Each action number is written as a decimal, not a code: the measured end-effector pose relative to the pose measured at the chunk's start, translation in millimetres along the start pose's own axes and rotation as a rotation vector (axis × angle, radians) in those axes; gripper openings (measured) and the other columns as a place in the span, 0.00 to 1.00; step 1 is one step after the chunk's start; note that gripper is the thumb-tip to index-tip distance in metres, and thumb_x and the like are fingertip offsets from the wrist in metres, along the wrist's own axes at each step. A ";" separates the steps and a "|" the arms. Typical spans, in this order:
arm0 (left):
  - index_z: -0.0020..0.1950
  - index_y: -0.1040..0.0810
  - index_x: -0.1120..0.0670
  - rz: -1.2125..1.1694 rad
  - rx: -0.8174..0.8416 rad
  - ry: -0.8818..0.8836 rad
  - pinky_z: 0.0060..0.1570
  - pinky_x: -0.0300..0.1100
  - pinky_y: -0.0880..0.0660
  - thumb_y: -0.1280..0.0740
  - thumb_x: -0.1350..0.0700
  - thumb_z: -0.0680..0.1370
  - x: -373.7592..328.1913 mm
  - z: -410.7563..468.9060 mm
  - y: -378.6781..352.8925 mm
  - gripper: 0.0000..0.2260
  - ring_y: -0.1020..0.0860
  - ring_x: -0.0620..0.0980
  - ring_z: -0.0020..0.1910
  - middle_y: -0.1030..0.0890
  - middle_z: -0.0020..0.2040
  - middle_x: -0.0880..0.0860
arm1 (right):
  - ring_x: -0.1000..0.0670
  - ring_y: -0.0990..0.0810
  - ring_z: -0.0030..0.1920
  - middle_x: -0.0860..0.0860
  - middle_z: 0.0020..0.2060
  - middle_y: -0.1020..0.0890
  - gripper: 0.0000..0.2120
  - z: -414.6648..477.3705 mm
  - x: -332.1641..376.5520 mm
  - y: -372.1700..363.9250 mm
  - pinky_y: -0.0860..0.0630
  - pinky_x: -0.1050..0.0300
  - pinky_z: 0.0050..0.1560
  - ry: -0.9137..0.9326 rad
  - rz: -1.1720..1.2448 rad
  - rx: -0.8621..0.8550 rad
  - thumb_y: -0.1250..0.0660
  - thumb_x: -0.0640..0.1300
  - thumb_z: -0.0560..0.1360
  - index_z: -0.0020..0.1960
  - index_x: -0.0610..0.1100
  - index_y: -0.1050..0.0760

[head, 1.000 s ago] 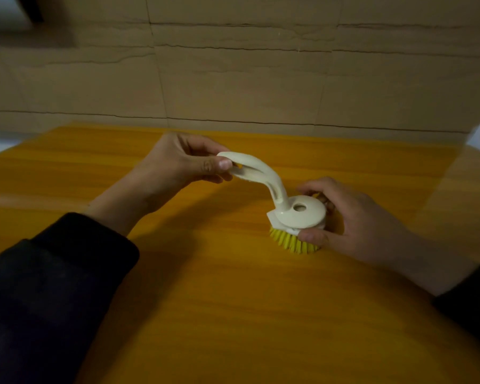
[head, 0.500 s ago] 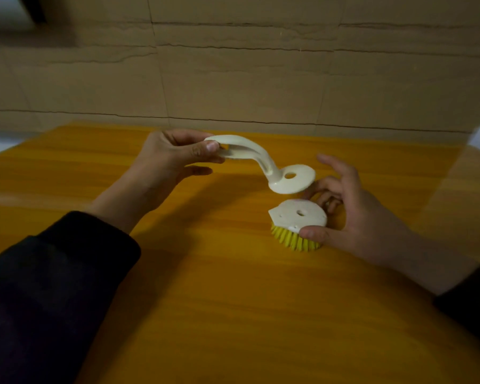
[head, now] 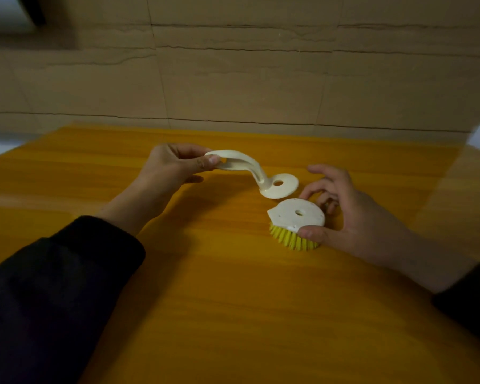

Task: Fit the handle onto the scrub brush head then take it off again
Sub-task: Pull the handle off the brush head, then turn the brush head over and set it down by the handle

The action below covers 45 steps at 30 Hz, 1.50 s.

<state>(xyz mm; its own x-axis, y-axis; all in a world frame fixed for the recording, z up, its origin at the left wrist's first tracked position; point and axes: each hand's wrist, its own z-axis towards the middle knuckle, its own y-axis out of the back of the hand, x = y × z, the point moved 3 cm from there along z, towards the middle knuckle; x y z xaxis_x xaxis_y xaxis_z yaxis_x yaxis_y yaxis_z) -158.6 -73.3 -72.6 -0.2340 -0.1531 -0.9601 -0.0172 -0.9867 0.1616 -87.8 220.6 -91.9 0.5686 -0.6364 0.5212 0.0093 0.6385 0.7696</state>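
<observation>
Handle [head: 249, 173] and brush head [head: 295, 214] are apart right now. Can't tell from this alone whether that's pre-fit or post-removal; if the fit-and-remove cycle is done, all that's left is setting the handle down.

Left hand [head: 172, 170]: pinching the grip end of the handle between thumb and fingers, holding it in the air. Handle is cream plastic, curved, with a flat round disc at its lower end and a hole through the disc. The disc hangs just above and behind the head, near it but not touching.

Right hand [head: 352, 214]: steadying the head. Thumb presses the near edge, curled fingers sit behind the far edge, index finger lifted clear. Loose brace, not a clenched grip.

Brush head: sits bristles-down on the bench [head: 233, 300], right of centre. Cream top plate, round with one pointed corner toward the left, centre hole that looks matched to the disc hole. Yellow bristles [head: 291, 239] splay out under the near edge.

Bench: orange-yellow wood grain, smooth and slightly glossy, nothing else on it in view. Head should sit stable there.

Room: dim. Flattened cardboard sheets [head: 233, 79] stand as a backdrop behind the bench, creased with horizontal seams. Pale strips of wall at far left and far right edges. Dark sleeves [head: 53, 286] on both forearms.
</observation>
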 end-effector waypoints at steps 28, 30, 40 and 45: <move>0.63 0.16 0.49 0.715 0.111 0.051 0.26 0.42 0.36 0.28 0.47 0.78 12.7 1.9 -9.5 0.15 0.30 0.48 0.27 0.24 0.29 0.50 | 0.63 0.25 0.56 0.63 0.60 0.27 0.40 -0.8 2.6 0.7 0.23 0.52 0.52 -0.006 -0.055 0.056 0.39 0.75 0.67 0.72 0.59 0.45; 0.64 0.16 0.49 0.774 0.131 0.027 0.32 0.47 0.29 0.28 0.47 0.78 12.4 0.9 -9.3 0.16 0.23 0.52 0.34 0.17 0.39 0.53 | 0.64 0.26 0.56 0.63 0.60 0.26 0.40 -0.6 2.8 0.7 0.23 0.53 0.51 -0.003 -0.062 0.058 0.40 0.76 0.67 0.72 0.59 0.44; 0.77 0.30 0.46 1.048 0.203 -0.108 0.75 0.64 0.40 0.29 0.44 0.78 12.7 -0.2 -14.1 0.28 0.43 0.60 0.80 0.39 0.82 0.52 | 0.60 0.25 0.55 0.62 0.60 0.27 0.37 -1.5 3.5 2.2 0.21 0.49 0.49 0.041 -0.168 0.065 0.41 0.77 0.66 0.69 0.59 0.39; 0.73 0.24 0.52 1.047 0.104 -0.503 0.67 0.62 0.35 0.33 0.52 0.78 -7.2 -12.4 -26.0 0.23 0.35 0.64 0.75 0.30 0.77 0.57 | 0.59 0.27 0.53 0.60 0.59 0.28 0.35 -2.9 6.4 4.2 0.22 0.53 0.46 0.129 -0.270 0.028 0.41 0.74 0.70 0.67 0.52 0.32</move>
<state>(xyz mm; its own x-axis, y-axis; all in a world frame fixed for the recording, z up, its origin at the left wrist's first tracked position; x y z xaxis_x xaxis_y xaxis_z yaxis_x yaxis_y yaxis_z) -144.4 -47.2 -72.8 -0.5398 -0.8280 -0.1516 0.3385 -0.3784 0.8615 -81.8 220.4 -86.4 0.6487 -0.7201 0.2462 0.1532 0.4405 0.8846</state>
